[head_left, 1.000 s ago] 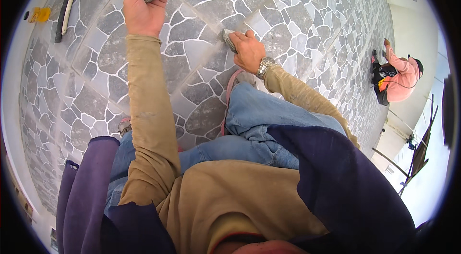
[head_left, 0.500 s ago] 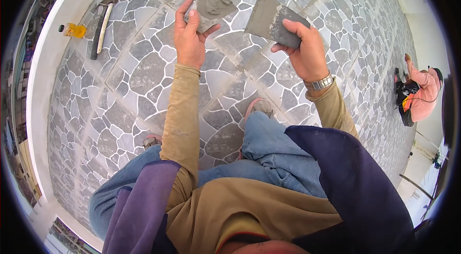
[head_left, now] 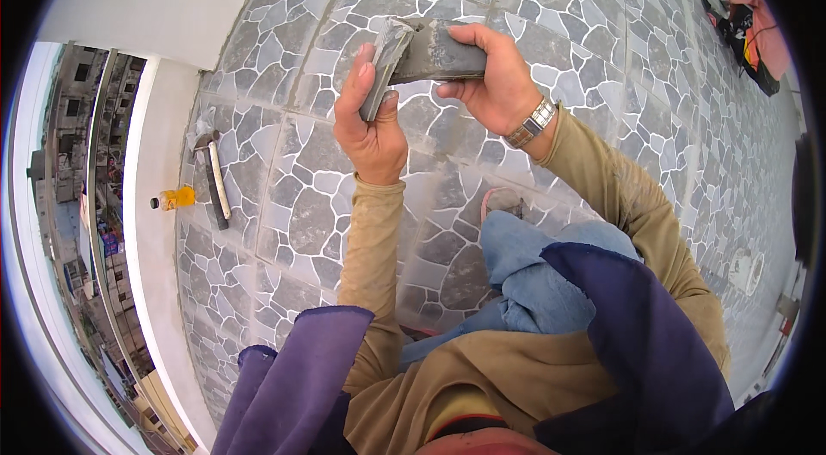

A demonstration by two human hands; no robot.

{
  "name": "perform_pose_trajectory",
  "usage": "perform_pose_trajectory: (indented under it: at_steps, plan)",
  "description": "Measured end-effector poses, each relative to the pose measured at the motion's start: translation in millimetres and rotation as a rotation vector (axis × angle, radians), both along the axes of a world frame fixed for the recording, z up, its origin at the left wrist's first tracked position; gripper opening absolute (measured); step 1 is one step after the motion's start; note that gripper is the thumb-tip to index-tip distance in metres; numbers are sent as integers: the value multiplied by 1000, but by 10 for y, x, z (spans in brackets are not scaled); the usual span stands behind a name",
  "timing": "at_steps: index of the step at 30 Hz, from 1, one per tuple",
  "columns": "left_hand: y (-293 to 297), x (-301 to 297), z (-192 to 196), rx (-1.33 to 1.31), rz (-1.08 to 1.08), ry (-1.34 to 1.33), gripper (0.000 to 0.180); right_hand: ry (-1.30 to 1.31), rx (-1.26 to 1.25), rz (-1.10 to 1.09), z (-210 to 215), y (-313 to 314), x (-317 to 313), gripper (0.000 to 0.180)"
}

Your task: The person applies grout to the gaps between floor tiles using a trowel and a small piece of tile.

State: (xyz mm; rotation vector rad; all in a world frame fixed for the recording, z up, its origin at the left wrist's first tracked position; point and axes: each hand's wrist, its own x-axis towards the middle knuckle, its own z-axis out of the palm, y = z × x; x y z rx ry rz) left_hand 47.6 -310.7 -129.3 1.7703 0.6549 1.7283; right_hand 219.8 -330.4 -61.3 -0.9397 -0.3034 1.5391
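Observation:
My left hand [head_left: 372,132] grips a small flat grey slab [head_left: 387,68], tilted so that it shows nearly edge-on, with wet-looking mortar along it. Between the thumb and fingers of my right hand [head_left: 503,80] is a dark grey rectangular plate [head_left: 452,55], smeared with mortar. The plate's left end meets the slab's upper part, and the slab hides some of that contact. Both hands are closed on their pieces, held above the stone-patterned floor [head_left: 318,197]. How much mortar remains on the slab's far face cannot be seen.
At left on the floor lie a hammer [head_left: 213,184], a pale-handled tool [head_left: 219,177] and a crumpled clear bag [head_left: 205,123]. A bottle of orange liquid [head_left: 176,198] lies by the low white wall [head_left: 155,128]. A person in pink [head_left: 764,24] crouches at upper right.
My hands have come together; the slab has tipped from showing its mortar heap to nearly edge-on, and the plate now meets it. The view has turned, bringing more wall in at left.

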Motion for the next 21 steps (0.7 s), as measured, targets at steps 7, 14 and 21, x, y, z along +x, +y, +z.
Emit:
perform_pose_trajectory:
  at_steps: [7,14,21]
  plan:
    - [47,-235,-72,93,-6,65,39,146,18,123,-153,-22,25,26]
    - [47,-415,-195,160,-55,83,44,156,49,229,-209,-26,62,26]
    - [-173,-704,-859,-38,-38,434,45,163,221,259,169,159,328,29]
